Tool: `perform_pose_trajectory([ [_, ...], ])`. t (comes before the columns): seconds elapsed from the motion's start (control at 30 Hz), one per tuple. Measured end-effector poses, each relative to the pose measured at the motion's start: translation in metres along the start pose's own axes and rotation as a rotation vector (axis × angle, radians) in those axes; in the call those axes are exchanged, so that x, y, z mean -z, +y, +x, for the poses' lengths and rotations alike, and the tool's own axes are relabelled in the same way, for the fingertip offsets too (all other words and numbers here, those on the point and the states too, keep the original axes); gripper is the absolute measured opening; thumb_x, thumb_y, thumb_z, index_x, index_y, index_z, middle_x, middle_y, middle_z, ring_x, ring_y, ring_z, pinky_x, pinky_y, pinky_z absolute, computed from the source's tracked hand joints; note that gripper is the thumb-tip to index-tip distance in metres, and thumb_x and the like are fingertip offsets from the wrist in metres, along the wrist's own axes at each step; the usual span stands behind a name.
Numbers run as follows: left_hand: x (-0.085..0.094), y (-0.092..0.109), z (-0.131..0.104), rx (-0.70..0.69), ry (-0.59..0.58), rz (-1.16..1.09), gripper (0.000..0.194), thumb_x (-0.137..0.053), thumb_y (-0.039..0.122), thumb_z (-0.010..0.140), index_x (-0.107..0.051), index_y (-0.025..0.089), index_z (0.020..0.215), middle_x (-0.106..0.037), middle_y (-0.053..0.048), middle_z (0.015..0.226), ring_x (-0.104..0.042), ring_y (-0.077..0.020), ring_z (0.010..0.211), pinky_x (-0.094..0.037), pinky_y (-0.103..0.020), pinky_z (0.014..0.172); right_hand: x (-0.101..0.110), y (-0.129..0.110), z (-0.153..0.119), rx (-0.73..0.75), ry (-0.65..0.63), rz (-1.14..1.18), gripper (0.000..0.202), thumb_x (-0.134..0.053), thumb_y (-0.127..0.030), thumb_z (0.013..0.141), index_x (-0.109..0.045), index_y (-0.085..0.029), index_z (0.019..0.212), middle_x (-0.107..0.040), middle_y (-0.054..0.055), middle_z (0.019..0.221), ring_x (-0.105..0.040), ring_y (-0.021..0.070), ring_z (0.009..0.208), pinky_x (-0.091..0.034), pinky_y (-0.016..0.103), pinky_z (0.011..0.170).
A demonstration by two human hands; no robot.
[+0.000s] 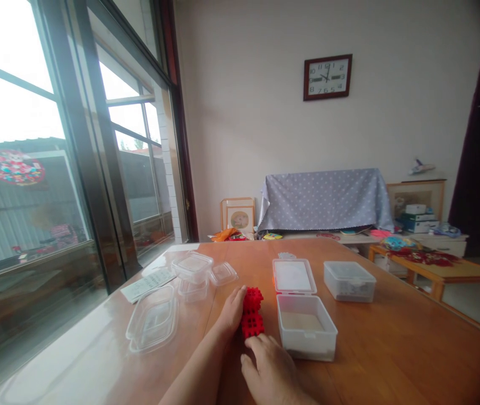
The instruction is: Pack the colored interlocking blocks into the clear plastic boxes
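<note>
Red toothed blocks [252, 312] stand in a short row on the wooden table, between my two hands. Along the far left side of the blocks rests my left hand [234, 306], its fingers close together and pointing forward against them. My right hand [267, 363] is at the near end of the row, its fingertips touching the lowest block and its thumb apart from the fingers. Just right of the blocks sits an open clear plastic box [307, 343], with its lid [294, 276] folded back flat behind it.
A closed clear box [349, 281] stands at the right. To the left lie clear containers [192, 265], a large clear tray [153, 318], a small lid [223, 273] and printed paper [147, 284]. A window borders the table's left side.
</note>
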State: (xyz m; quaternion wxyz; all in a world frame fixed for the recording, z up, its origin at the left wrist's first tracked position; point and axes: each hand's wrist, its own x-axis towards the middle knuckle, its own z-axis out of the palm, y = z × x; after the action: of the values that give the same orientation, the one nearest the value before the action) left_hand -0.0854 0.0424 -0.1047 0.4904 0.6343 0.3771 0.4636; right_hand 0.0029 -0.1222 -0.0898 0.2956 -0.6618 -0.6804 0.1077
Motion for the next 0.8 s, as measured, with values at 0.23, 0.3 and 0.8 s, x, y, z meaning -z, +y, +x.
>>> perform_pose_trajectory([
  [0.23, -0.001, 0.000, -0.003, 0.020, -0.046, -0.125, 0.049, -0.056, 0.062, 0.088, -0.067, 0.015, 0.101, -0.068, -0.004, 0.081, -0.064, -0.0194, 0.075, -0.052, -0.032, 0.074, -0.001, 0.004, -0.002, 0.012, 0.023, 0.017, 0.027, -0.053, -0.022, 0.088, -0.074, -0.021, 0.106, -0.073, 0.008, 0.106, -0.065, 0.0257, 0.103, -0.047, 0.033, 0.092],
  [0.3, 0.000, 0.003, -0.006, 0.023, -0.043, -0.139, 0.050, -0.057, 0.060, 0.087, -0.067, 0.015, 0.106, -0.071, -0.006, 0.086, -0.066, -0.0204, 0.077, -0.054, -0.032, 0.074, -0.001, 0.003, -0.001, 0.014, 0.030, 0.021, 0.027, -0.053, -0.022, 0.088, -0.074, -0.021, 0.105, -0.073, 0.008, 0.106, -0.065, 0.0258, 0.103, -0.047, 0.033, 0.093],
  [0.8, 0.005, 0.005, -0.007, 0.021, 0.016, -0.077, 0.056, -0.057, 0.057, 0.088, -0.067, 0.016, 0.124, -0.072, -0.012, 0.121, -0.067, -0.0285, 0.111, -0.050, -0.039, 0.099, 0.003, 0.001, 0.003, 0.009, 0.015, 0.027, 0.025, -0.053, -0.020, 0.089, -0.074, -0.021, 0.104, -0.073, 0.008, 0.105, -0.066, 0.0253, 0.102, -0.047, 0.032, 0.090],
])
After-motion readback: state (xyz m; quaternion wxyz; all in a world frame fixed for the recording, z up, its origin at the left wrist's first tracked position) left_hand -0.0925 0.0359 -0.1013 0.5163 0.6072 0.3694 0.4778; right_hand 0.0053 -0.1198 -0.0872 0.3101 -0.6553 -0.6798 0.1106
